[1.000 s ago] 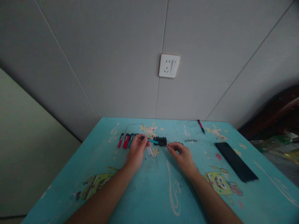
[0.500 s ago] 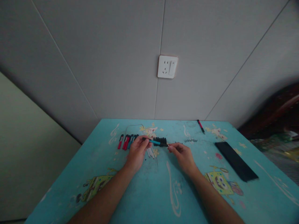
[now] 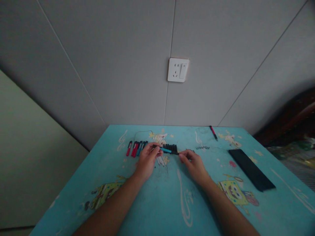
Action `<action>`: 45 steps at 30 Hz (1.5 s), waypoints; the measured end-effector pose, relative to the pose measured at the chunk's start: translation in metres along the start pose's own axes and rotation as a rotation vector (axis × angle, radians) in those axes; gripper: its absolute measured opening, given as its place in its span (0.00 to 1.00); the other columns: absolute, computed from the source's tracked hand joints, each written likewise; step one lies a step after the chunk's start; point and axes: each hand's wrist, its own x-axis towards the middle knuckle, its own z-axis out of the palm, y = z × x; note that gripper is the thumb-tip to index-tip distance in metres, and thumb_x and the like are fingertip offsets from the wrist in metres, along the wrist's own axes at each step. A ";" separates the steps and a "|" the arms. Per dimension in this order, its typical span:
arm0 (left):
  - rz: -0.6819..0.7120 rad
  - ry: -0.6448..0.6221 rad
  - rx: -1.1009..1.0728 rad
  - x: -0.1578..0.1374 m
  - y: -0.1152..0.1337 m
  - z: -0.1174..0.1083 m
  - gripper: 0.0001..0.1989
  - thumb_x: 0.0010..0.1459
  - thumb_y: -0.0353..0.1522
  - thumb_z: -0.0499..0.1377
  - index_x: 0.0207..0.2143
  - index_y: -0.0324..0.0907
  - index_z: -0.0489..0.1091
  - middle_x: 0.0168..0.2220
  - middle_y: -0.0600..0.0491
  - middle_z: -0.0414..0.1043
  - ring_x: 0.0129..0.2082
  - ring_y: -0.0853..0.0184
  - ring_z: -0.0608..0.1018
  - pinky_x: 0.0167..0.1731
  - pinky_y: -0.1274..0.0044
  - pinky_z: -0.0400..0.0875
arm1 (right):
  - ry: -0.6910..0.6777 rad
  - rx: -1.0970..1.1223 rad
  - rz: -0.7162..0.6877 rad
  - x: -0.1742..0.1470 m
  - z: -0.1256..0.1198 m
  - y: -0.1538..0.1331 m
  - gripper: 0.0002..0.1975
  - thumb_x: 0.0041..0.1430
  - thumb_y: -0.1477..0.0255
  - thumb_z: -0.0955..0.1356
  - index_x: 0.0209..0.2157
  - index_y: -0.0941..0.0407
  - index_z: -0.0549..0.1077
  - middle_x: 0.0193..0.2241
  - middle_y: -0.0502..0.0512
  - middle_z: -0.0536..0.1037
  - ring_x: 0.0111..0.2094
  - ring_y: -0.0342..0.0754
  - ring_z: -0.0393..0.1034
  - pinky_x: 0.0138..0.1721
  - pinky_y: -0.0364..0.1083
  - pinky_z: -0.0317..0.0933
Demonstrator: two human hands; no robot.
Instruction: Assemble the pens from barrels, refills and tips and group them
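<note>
- Left hand [image 3: 147, 160]: fingers closed around one end of the blue pen [image 3: 165, 150].
- Right hand [image 3: 193, 163]: fingertips pinched at its black end; can't tell if there's a tiny part in there.
- So the pen's strung between both hands, near the black parts [image 3: 170, 148] and white sticks [image 3: 161, 161].
- Looks like tip-end work to me; next move calls for a steady left grip and lined-up right fingertips.
</note>
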 end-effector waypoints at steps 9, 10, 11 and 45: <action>0.047 0.014 -0.016 -0.001 0.001 0.002 0.11 0.55 0.32 0.64 0.41 0.41 0.69 0.37 0.53 0.72 0.30 0.74 0.75 0.33 0.80 0.70 | -0.111 -0.015 -0.020 -0.004 0.002 -0.006 0.22 0.68 0.61 0.57 0.27 0.56 0.73 0.20 0.50 0.74 0.24 0.44 0.68 0.30 0.43 0.60; 0.048 0.024 -0.013 -0.001 0.001 0.002 0.11 0.55 0.32 0.64 0.40 0.41 0.69 0.36 0.53 0.72 0.30 0.74 0.75 0.33 0.80 0.70 | -0.096 -0.018 -0.026 -0.004 0.002 -0.007 0.20 0.68 0.61 0.58 0.30 0.56 0.74 0.22 0.50 0.75 0.25 0.44 0.68 0.29 0.43 0.60; 0.049 0.035 -0.009 0.000 0.000 0.001 0.11 0.54 0.33 0.64 0.40 0.41 0.69 0.36 0.53 0.72 0.29 0.74 0.75 0.33 0.80 0.70 | -0.076 -0.028 -0.032 -0.004 0.002 -0.006 0.18 0.67 0.61 0.59 0.34 0.56 0.75 0.24 0.51 0.76 0.26 0.45 0.69 0.29 0.43 0.61; 0.104 0.024 -0.009 -0.003 0.006 0.004 0.15 0.56 0.34 0.63 0.46 0.42 0.69 0.37 0.50 0.75 0.26 0.74 0.72 0.28 0.81 0.67 | -0.272 -0.135 -0.141 -0.016 0.006 -0.021 0.17 0.66 0.63 0.59 0.26 0.54 0.70 0.20 0.49 0.72 0.22 0.45 0.66 0.28 0.43 0.57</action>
